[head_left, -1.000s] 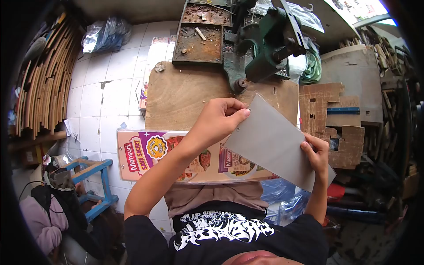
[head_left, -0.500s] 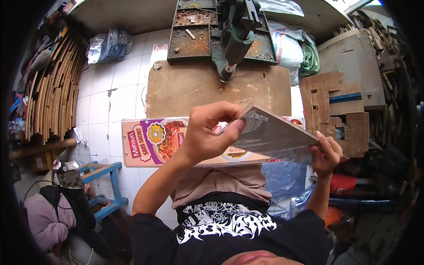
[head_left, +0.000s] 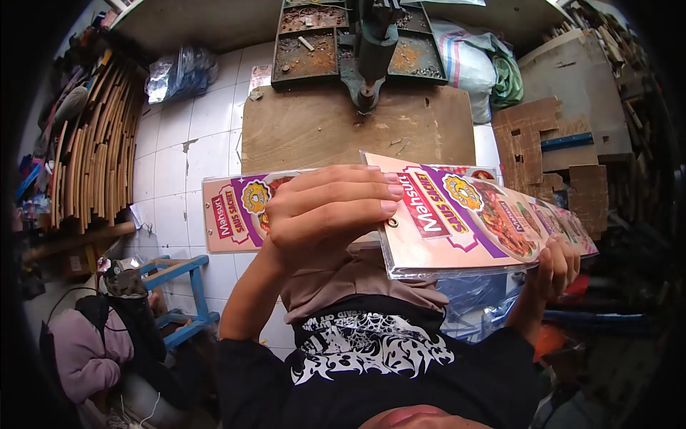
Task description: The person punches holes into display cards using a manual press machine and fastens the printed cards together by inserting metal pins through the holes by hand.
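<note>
A plastic-covered printed sign [head_left: 436,239] with "Mahsuri Saus Sachet" lettering and food pictures is tilted, face up, before my body. A metal eyelet shows near its left edge. My left hand [head_left: 325,207] is closed on that edge, fingers together on top and the thumb hidden. My right hand [head_left: 556,268] grips the near long edge toward the right end. Beneath lies a matching sign [head_left: 223,223], with an eyelet at its left end, partly covered by my left hand and the upper sign.
Ahead stands a green metal press [head_left: 371,64] on a wooden board [head_left: 307,132], with compartment trays [head_left: 307,61] of small parts. Wood strips [head_left: 96,150] lean at left. A blue stool frame [head_left: 187,297] and a seated person [head_left: 89,357] are lower left; cut boards [head_left: 525,136] lie right.
The upper sign has turned from its plain grey side on edge to its printed face up. My left hand has flattened over its edge; my right hand has shifted slightly right.
</note>
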The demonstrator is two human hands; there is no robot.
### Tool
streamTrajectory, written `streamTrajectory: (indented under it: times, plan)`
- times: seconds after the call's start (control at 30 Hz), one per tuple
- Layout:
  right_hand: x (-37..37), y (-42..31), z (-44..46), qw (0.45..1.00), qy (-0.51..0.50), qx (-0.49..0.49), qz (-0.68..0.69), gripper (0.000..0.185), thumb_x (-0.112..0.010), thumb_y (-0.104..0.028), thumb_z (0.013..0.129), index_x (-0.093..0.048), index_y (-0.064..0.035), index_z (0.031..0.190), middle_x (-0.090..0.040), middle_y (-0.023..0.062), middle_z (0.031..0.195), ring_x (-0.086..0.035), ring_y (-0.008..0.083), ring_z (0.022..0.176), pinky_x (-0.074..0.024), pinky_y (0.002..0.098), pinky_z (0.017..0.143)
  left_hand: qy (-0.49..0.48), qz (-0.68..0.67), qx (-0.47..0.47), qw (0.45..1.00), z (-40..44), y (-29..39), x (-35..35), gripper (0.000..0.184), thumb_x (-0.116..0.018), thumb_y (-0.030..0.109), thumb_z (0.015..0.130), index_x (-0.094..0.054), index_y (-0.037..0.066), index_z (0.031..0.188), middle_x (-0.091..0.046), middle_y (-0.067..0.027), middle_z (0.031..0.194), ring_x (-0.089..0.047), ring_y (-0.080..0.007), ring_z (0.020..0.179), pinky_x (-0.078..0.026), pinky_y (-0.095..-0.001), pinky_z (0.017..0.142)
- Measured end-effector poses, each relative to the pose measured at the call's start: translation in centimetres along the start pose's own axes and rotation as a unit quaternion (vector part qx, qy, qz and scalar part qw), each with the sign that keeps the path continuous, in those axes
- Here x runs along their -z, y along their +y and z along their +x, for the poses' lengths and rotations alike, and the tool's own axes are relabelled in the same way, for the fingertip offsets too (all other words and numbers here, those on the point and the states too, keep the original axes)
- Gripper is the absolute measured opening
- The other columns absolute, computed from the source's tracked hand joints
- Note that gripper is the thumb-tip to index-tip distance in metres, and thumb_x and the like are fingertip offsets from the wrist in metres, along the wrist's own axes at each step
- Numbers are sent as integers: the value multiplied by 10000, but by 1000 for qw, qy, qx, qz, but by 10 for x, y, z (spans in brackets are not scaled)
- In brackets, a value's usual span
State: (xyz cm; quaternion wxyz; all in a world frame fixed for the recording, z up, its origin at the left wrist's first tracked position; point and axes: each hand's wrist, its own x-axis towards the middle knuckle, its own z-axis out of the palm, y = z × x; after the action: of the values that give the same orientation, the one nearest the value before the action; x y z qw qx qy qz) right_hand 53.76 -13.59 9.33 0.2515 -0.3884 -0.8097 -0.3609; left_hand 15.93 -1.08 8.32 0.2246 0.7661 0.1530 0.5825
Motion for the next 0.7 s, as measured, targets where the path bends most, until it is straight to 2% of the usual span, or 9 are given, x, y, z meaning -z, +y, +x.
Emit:
streamTrajectory:
  times: [0.07, 0.13, 0.37, 0.43, 0.47, 0.53, 0.67, 0.7]
  plan:
    - [4, 1, -1, 1000, -6, -1, -1, 169, -603, -104, 980, -582, -130, 1146, -659, 85, 965, -691, 258, 773, -526, 376, 680, -1, -2, 1, 1000, 1, 2, 1, 227, -793, 70, 780, -723, 37, 993, -759, -113, 966, -748, -288, 921, -609, -396, 821]
    - [9, 0, -1, 1000, -13, -3, -3, 170, -587, -100, 988, -579, -135, 1154, -659, 88, 974, -691, 260, 778, -526, 376, 680, -35, -1, -3, 999, 3, 4, 4, 155, -705, 113, 918, -656, 0, 1013, -751, -176, 942, -744, -335, 937, -597, -479, 858]
    - [27, -4, -2, 998, -50, 4, -45, 211, -535, -152, 1029, -542, -174, 1238, -639, 88, 1045, -688, 261, 851, -529, 381, 720, -66, -10, -22, 998, 6, 5, 10, 158, -704, 116, 919, -644, 8, 1018, -748, -188, 945, -744, -345, 942, -604, -491, 850]
    - [31, -7, -1, 996, -60, 2, -61, 233, -516, -177, 1044, -522, -188, 1276, -628, 84, 1067, -684, 258, 880, -530, 382, 739, -31, -11, -26, 999, 0, 3, 8, 210, -782, 54, 807, -690, 47, 996, -758, -141, 997, -741, -308, 988, -597, -435, 886]
    - [32, -8, 0, 994, -61, 13, -86, 258, -495, -201, 1056, -499, -203, 1314, -616, 82, 1082, -679, 254, 902, -529, 381, 754, -33, -11, -25, 999, 0, 3, 10, 210, -782, 54, 807, -690, 47, 996, -758, -141, 997, -741, -308, 988, -597, -435, 886]
    - [37, -9, -4, 990, -75, 25, -117, 311, -449, -241, 1078, -448, -229, 1389, -598, 83, 1101, -669, 247, 934, -529, 381, 778, -56, 3, -73, 996, 1, 1, 13, 203, -730, 119, 897, -611, 17, 1025, -747, -193, 947, -741, -351, 957, -602, -500, 857]
    - [38, -7, 3, 991, -70, 37, -107, 303, -470, -215, 1068, -468, -219, 1370, -602, 85, 1102, -673, 248, 911, -529, 382, 758, -46, -8, -62, 997, 1, 4, 11, 205, -752, 89, 865, -622, 20, 1007, -747, -192, 940, -744, -350, 940, -605, -498, 846]
    - [36, -7, 9, 994, -75, 22, -78, 299, -507, -203, 1048, -498, -209, 1347, -614, 82, 1078, -676, 246, 882, -531, 384, 739, -53, -6, -46, 998, 2, 4, 12, 198, -762, 65, 850, -633, 12, 991, -744, -189, 937, -745, -339, 924, -607, -481, 839]
